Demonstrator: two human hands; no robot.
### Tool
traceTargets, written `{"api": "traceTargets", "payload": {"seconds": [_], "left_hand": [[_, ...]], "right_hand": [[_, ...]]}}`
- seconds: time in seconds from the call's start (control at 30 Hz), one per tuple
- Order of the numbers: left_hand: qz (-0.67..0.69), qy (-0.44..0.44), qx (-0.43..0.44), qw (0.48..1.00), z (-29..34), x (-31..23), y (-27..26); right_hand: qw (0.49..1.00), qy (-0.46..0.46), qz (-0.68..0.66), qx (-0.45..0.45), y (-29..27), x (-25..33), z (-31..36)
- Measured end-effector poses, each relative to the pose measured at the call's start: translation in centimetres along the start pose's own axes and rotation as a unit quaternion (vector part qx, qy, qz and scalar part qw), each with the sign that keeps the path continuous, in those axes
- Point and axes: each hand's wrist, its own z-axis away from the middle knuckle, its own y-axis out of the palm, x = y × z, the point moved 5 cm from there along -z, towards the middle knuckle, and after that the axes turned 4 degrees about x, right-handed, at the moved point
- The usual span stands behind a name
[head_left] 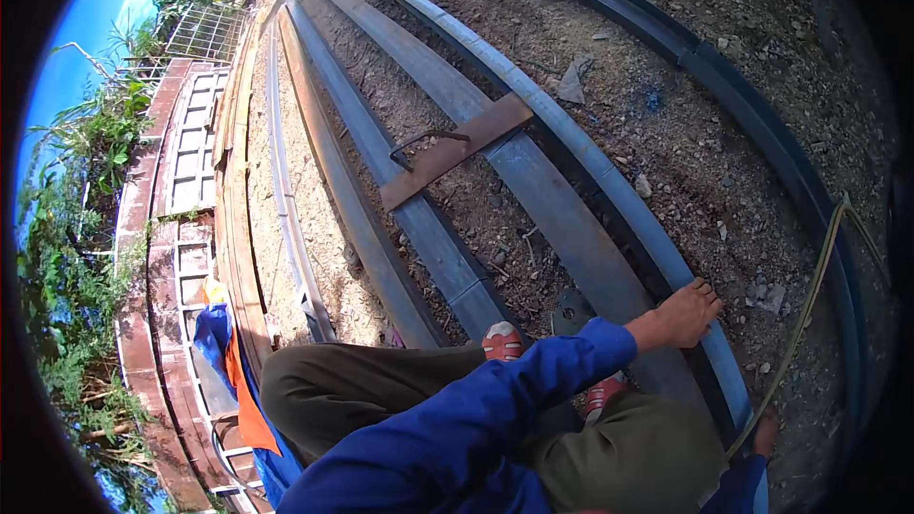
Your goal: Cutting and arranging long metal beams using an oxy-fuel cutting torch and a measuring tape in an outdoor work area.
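Note:
My left hand [681, 315] reaches across to the right, its fingers curled over a long grey-blue steel beam [600, 167]. Low at the right edge of my knee, my right hand [764, 435] shows only in part beside the same beam; its fingers are hidden. A yellowish cable [812, 309] runs up from close to that hand. Left of the held beam lies a wide flat steel bar [562, 219], and further left another steel beam [443, 252]. A rusty flat plate [495, 133] with a bent rod handle [428, 137] lies across these.
A dark steel channel [733, 86] curves along the right. More metal lengths [333, 162] and wooden planks [238, 228] run along the left, beside a blue and orange cloth [249, 390]. A round plate [571, 310] sits by my red shoes [502, 343]. Gravelly soil lies between.

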Motion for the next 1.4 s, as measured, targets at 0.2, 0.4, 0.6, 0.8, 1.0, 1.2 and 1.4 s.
{"api": "traceTargets", "payload": {"seconds": [0.2, 0.4, 0.6, 0.8, 1.0, 1.2, 1.4], "left_hand": [[0.036, -0.004, 0.011, 0.999, 0.4, 0.3, 0.0], [0.042, -0.012, 0.021, 0.999, -0.3, -0.3, -0.2], [0.046, -0.034, 0.024, 0.998, -0.4, 0.2, -0.4], [0.034, -0.038, 0.025, 0.998, -1.1, -0.6, -0.7], [0.06, -0.045, 0.057, 0.996, -0.7, -0.3, -1.2], [0.048, -0.055, 0.065, 0.995, -0.1, 0.5, -0.2], [0.048, -0.047, 0.032, 0.997, -1.8, -0.5, -1.4]], "right_hand": [[0.999, -0.034, -0.014, 0.008, 3.1, 6.1, -0.6], [0.991, -0.019, 0.072, -0.107, 3.2, 12.0, 6.9], [0.98, -0.002, 0.153, -0.127, 2.3, 12.0, 6.9], [0.978, -0.081, 0.149, -0.119, 2.5, 10.7, 6.8], [0.991, -0.028, 0.09, -0.098, 2.5, 13.4, 8.3], [0.9, -0.027, 0.424, -0.099, 4.1, 11.1, 8.4], [0.967, -0.031, -0.037, -0.251, -0.7, 11.5, 9.2]]}}
